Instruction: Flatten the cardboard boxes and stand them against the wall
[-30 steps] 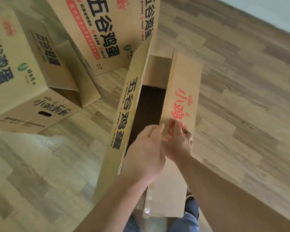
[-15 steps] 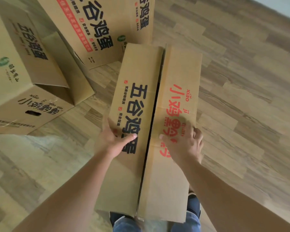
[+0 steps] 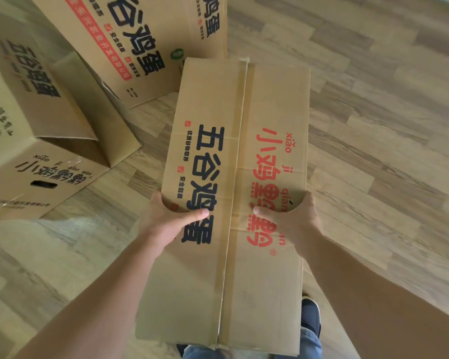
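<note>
I hold a brown cardboard box in front of me, its two top flaps closed side by side, one with dark blue lettering and one with red. My left hand grips the box's left edge, thumb lying across the blue-lettered flap. My right hand grips the right edge, thumb on the red-lettered flap. The fingers of both hands are hidden under the box.
Two more printed cardboard boxes are on the wooden floor: one lying open at the left, one standing at the top. My dark shoe and jeans show below the held box.
The left flap was open and upright a second ago; it has folded down beside the right flap. Both hands slid outward from the centre seam to the box's side edges.
</note>
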Action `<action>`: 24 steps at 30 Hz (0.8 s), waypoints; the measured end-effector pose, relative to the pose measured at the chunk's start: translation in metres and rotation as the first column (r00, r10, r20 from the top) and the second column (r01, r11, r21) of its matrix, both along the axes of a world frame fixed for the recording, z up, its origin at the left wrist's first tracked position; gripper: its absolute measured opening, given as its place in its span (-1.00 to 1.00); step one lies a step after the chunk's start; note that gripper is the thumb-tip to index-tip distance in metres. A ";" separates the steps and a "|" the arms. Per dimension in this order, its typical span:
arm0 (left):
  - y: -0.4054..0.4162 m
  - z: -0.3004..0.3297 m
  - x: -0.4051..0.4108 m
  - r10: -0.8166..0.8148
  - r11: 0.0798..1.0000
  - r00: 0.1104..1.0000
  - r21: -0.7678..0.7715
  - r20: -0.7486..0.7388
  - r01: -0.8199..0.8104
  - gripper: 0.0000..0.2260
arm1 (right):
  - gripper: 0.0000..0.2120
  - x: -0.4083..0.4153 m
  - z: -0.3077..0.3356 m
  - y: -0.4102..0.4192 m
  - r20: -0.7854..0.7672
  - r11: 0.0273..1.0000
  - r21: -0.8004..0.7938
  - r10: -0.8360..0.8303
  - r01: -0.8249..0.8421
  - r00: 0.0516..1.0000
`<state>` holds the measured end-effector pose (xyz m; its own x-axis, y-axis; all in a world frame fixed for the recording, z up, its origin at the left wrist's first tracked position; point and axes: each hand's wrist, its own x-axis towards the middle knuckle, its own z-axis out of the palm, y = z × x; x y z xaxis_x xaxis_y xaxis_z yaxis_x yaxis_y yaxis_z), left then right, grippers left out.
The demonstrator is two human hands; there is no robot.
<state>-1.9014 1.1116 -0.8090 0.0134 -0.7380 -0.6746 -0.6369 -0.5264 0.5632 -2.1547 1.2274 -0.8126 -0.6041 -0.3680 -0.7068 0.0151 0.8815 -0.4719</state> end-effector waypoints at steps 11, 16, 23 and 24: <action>0.034 0.127 -0.095 -0.120 0.993 0.986 -0.022 -0.118 0.119 -0.19 | 0.04 -0.078 0.138 0.061 -0.048 0.992 -0.072 -0.111 0.107 0.993; 0.058 0.225 -0.187 -0.249 0.967 0.958 -0.087 -0.141 0.238 -0.24 | 0.11 -0.158 0.244 0.109 -0.119 0.975 -0.120 -0.199 0.185 0.973; 0.122 0.380 -0.346 -0.428 0.895 0.881 -0.227 -0.201 0.383 -0.32 | 0.00 -0.281 0.391 0.202 -0.152 0.912 -0.236 -0.376 0.336 0.914; 0.134 0.401 -0.372 -0.455 0.882 0.867 -0.241 -0.204 0.406 -0.31 | -0.01 -0.302 0.413 0.222 -0.149 0.895 -0.263 -0.406 0.359 0.902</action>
